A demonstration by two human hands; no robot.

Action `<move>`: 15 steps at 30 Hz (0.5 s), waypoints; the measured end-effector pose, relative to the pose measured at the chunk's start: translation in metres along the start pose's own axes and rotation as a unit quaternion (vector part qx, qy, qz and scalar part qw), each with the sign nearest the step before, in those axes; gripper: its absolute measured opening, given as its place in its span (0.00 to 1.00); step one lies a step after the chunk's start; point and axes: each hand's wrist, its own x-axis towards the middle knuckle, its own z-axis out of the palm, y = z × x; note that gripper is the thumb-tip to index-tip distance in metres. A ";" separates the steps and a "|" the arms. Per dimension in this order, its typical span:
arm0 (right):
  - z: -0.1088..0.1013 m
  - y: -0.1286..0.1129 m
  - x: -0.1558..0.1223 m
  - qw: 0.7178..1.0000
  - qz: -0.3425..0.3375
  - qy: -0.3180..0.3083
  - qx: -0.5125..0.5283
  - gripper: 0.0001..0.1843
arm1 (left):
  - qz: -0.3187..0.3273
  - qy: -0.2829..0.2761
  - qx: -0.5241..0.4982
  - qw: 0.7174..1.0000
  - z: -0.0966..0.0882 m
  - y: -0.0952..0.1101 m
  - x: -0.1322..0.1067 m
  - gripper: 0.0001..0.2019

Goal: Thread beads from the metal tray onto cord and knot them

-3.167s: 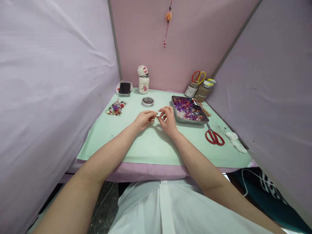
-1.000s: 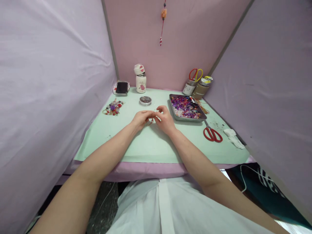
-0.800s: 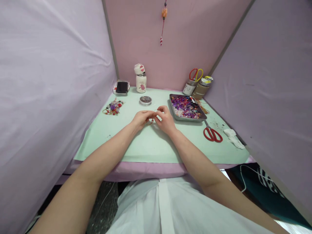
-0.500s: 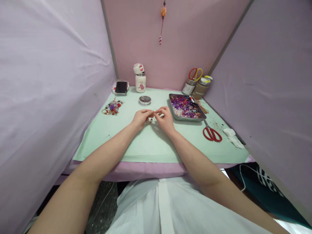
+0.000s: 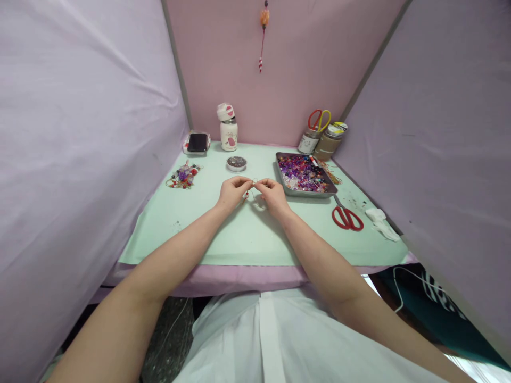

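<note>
Between both sets of fingertips, above the middle of the pale green tabletop [image 5: 247, 247], a thin beaded strand [image 5: 246, 196] was pinched. The left hand [image 5: 233, 192] pressed thumb against forefinger on it, with small red and pale beads hanging just below. The right hand [image 5: 273, 194], also drawn to a narrow pinch, met the strand nearly tip to tip with the left; a fine loop rose above the fingers and a loose end hung below. Exactly where the thread ran between the fingers was too small to make out.

Just beyond the right hand stood a metal tray [image 5: 309, 194] heaped with mostly purple beads [image 5: 297, 173]. Red-handled scissors [image 5: 347, 219] lay against its near right corner, their tips out of sight. Orange threads [image 5: 332, 174] were partly hidden behind the tray. A round tin [image 5: 237, 164] with dark contents sat ahead of the hands, and a beaded bundle [image 5: 186, 176] well to the left.

Farther back, a white bottle [image 5: 229, 137] bore a red picture and tiny script, unreadable. Neither the pale label on the jar [image 5: 308, 142] nor the print on the brown jar's [image 5: 328, 146] yellow-and-white lid could be read. Above, a hanging ornament [image 5: 264, 18] was cut off at the top.
</note>
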 end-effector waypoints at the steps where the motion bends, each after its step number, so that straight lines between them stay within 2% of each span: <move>1: 0.000 -0.001 0.000 1.000 0.000 -0.001 0.001 0.11 | 0.006 -0.004 0.008 1.000 0.000 -0.001 0.000 0.09; 8: -0.002 -0.002 0.002 1.000 0.004 -0.002 0.003 0.10 | 0.022 -0.019 0.044 0.999 -0.001 -0.006 0.001 0.08; 15: -0.002 -0.005 0.001 0.999 -0.002 -0.019 0.044 0.11 | 0.016 -0.056 0.036 0.998 -0.001 0.001 -0.002 0.09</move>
